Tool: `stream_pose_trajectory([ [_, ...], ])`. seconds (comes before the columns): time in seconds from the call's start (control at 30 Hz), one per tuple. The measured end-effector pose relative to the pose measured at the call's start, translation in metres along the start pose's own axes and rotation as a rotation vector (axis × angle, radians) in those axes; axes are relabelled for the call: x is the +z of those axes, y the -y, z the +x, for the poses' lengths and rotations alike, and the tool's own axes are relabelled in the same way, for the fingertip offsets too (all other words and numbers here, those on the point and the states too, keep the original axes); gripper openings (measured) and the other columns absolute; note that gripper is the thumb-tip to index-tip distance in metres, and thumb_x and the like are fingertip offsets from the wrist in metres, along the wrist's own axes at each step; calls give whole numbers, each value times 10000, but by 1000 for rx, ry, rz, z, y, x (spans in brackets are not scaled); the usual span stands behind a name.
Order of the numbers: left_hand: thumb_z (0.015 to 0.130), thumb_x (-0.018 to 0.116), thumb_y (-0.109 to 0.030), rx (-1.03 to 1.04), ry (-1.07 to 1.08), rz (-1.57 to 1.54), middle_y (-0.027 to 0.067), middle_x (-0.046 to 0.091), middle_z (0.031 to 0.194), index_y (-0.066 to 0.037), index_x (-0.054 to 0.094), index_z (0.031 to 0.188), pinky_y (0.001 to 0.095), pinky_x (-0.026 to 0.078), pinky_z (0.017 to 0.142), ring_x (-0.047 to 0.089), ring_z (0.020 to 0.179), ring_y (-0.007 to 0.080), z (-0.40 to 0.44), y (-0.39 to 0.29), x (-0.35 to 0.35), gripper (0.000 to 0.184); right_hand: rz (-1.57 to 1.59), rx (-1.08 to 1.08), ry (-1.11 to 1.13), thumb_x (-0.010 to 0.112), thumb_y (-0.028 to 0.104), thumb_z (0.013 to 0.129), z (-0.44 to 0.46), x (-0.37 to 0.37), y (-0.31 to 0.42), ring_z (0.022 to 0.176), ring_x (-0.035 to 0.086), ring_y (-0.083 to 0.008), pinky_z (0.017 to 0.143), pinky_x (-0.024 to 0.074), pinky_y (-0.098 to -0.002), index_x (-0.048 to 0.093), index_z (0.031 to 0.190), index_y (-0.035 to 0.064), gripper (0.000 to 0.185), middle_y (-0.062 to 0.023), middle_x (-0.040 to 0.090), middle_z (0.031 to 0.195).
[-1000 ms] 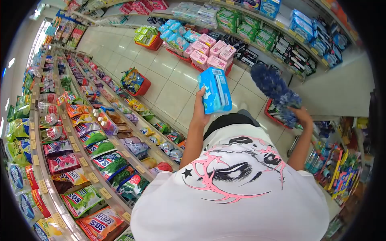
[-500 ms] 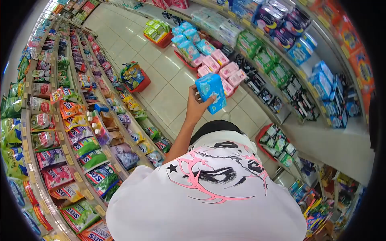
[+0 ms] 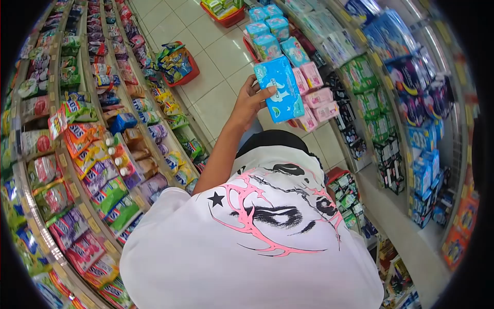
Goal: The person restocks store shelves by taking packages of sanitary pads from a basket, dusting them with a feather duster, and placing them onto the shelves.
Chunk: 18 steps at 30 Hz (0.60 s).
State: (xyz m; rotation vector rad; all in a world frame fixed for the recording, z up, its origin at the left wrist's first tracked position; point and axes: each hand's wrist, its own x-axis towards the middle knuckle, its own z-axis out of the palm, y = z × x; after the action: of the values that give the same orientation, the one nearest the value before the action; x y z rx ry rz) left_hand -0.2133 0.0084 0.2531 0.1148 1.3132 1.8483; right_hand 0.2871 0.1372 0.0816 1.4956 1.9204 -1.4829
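Note:
My left hand (image 3: 250, 100) grips a blue pack of sanitary pads (image 3: 286, 100) by its left edge. The thumb lies across the front and the other fingers are behind it. White print and a pale figure show on the pack's broad face, which is turned up toward me. Just beyond and to the right of it, pink packs (image 3: 320, 98) and light-blue packs (image 3: 267, 46) sit in red baskets on the floor, partly covered by the held pack. My right hand is out of view.
Shelves of detergent pouches (image 3: 92, 175) line the left side. On the right, a shelf (image 3: 381, 170) carries green, black and blue packs. Red baskets stand on the tiled floor (image 3: 221, 56): one with pouches (image 3: 180, 64), another with green-and-black packs (image 3: 345, 193) by my right side.
The blue pack has been turned so its broad face shows more fully, and it appears larger, slightly higher and further right. The surroundings have shifted as my head moved.

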Motion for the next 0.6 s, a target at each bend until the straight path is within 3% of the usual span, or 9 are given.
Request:
stream_pose_trajectory([
  [0.27, 775, 663, -253, -33, 146, -272, 110, 561, 1142, -45, 390, 1286, 392, 484, 885, 581, 1036, 238, 149, -103, -108, 616, -95, 3, -89, 616, 163, 742, 108, 99, 158, 620, 589, -197, 586, 480, -339, 630, 964, -45, 304, -113, 609, 702],
  [0.33, 828, 600, -289, -173, 354, -769, 130, 565, 1092, -12, 397, 1279, 353, 495, 845, 590, 968, 236, 183, -124, -145, 567, -152, 15, -86, 614, 165, 745, 128, 113, 194, 614, 588, -197, 581, 481, -341, 626, 969, -48, 310, -112, 606, 697],
  [0.37, 828, 600, -289, -170, 330, -786, 130, 565, 1092, -12, 397, 1279, 353, 495, 845, 590, 968, 236, 198, -131, -156, 567, -187, 21, -71, 614, 166, 746, 135, 118, 209, 612, 587, -197, 578, 481, -341, 624, 972, -50, 313, -111, 605, 695],
  [0.43, 866, 544, -292, -335, 663, -1338, 135, 560, 1000, 30, 383, 1280, 316, 495, 766, 574, 842, 225, 234, -148, -169, 548, -236, 16, -49, 612, 168, 749, 157, 137, 240, 606, 585, -196, 573, 481, -342, 620, 978, -53, 318, -110, 602, 690],
  [0.47, 883, 519, -285, -380, 546, -1387, 110, 546, 925, 55, 385, 1257, 291, 465, 688, 527, 746, 203, 238, -160, -176, 522, -249, 28, -40, 611, 169, 750, 156, 151, 248, 604, 584, -196, 570, 481, -343, 618, 980, -54, 321, -109, 601, 687],
  [0.5, 883, 519, -285, -397, 534, -1388, 110, 546, 925, 55, 385, 1257, 291, 465, 688, 527, 746, 203, 244, -167, -183, 522, -255, 42, -38, 610, 170, 751, 153, 167, 255, 601, 584, -195, 567, 481, -343, 616, 983, -56, 324, -109, 599, 685],
  [0.6, 895, 478, -245, -316, 678, -1437, 60, 521, 889, 16, 398, 1223, 281, 395, 609, 496, 726, 164, 265, -185, -191, 427, -263, 76, -69, 607, 173, 755, 144, 207, 293, 593, 581, -194, 559, 481, -345, 610, 992, -61, 332, -107, 595, 677],
])
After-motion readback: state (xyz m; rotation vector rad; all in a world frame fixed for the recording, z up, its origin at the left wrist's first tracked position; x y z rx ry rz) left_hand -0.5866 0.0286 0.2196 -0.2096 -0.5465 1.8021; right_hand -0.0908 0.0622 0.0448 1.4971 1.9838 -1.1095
